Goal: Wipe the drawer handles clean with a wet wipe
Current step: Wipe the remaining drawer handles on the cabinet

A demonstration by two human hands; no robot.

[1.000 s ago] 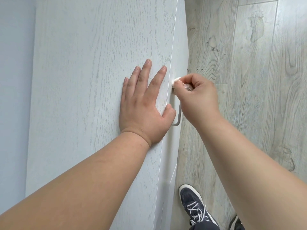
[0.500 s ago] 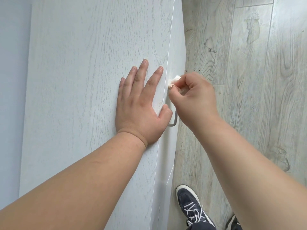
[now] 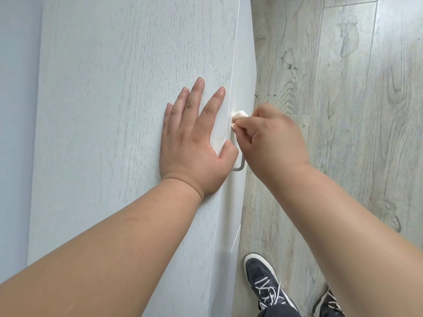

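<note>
right hand (image 3: 272,136) pinches the wet wipe (image 3: 239,115) at the far end of the handle (image 3: 239,167) — bar runs back toward me, left hand (image 3: 194,143) flat on the dresser top (image 3: 114,110), fingers spread

Left hand (image 3: 194,143) flat on cabinet top (image 3: 114,110); right hand (image 3: 272,138), pinching wipe (image 3: 239,115), just right of it at handle (image 3: 239,167).
</note>
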